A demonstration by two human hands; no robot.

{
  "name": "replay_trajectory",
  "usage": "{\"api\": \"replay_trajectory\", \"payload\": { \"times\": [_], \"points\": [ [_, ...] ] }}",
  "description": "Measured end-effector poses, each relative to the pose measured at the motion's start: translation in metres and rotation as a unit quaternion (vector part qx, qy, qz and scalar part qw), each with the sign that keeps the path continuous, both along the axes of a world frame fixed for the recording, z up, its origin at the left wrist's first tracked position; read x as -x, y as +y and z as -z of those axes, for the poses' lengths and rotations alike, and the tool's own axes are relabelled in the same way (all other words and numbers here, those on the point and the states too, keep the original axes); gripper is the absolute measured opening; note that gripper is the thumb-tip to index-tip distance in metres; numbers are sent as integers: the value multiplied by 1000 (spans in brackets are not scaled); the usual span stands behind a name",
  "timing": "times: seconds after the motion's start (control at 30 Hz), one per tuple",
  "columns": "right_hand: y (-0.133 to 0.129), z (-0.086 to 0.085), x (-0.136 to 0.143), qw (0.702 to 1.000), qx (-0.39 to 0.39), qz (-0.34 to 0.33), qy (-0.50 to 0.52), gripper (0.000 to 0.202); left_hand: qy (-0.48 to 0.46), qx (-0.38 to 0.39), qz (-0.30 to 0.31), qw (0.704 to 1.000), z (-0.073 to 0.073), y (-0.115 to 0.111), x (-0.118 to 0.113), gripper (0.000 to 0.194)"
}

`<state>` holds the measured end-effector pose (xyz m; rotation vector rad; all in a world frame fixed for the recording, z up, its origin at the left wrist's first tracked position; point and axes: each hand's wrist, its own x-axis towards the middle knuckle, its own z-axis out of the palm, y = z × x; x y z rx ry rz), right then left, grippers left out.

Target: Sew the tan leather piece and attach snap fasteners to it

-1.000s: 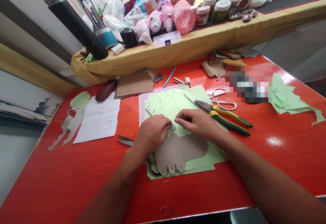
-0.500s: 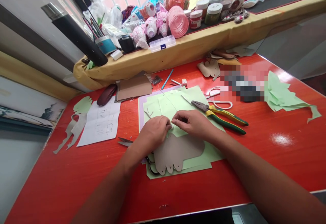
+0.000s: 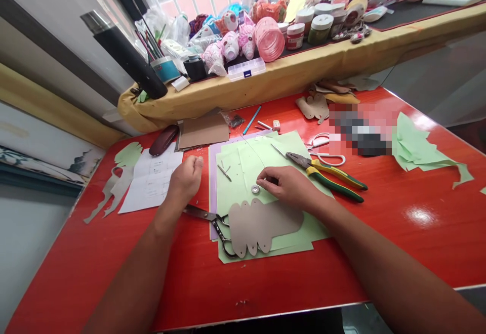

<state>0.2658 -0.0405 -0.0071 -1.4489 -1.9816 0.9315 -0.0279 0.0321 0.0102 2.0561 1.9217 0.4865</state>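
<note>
My left hand is closed in a fist above the white printed sheet; whatever it may hold is hidden. My right hand pinches over the light green paper. A thin dark thread runs across the paper to its fingertips. Just left of those fingers lies a small round metal piece, bobbin-like. Below is a grey-beige cut-out piece with rounded lobes and small holes. Black-handled scissors lie beside it, partly under it. Small metal pins or needles rest on the paper.
Pliers with green and yellow handles lie right of my right hand, near white-handled scissors. Crumpled green paper is further right. A dark red glasses case and brown card lie at the back. Jars line the sill.
My left hand has moved left, away from my right hand, uncovering the round metal piece and the scissors. My right hand stays nearly in place. The view has shifted slightly.
</note>
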Motion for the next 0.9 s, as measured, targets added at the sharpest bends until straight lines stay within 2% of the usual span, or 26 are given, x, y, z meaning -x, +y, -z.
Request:
{"api": "replay_trajectory", "payload": {
  "times": [0.07, 0.17, 0.23, 0.27, 0.33, 0.4, 0.53, 0.67, 0.9],
  "points": [
    [0, -1, 0, 1000, -1, -2, -7, 18, 12, -3, -23, 1000, 3, 11, 9, 32],
    [0, -2, 0, 1000, -1, -4, -13, 18, 19, -53, -20, 998, 7, 17, 14, 6],
    [0, -3, 0, 1000, 2, -4, -12, 18, 32, -107, -2, 994, 8, 11, 12, 19],
    [0, -3, 0, 1000, 2, -6, -12, 18, 32, -113, 14, 993, 7, 4, 9, 20],
    [0, -2, -1, 1000, 1, -8, -14, 18, 13, -52, 93, 994, 4, -14, 1, 12],
    [0, -2, -1, 1000, -2, -9, -19, 18, -18, 16, 148, 989, 0, -35, -9, 18],
    [0, -1, 0, 1000, -8, -9, -22, 18, -20, 95, 172, 980, -5, -67, -26, 29],
    [0, 1, 0, 1000, -12, -8, -12, 19, -7, 126, 182, 975, -6, -75, -32, 27],
    [0, 2, 0, 999, -27, -11, -11, 18, -46, 169, 209, 962, -3, -74, -32, 18]
  ]
}}
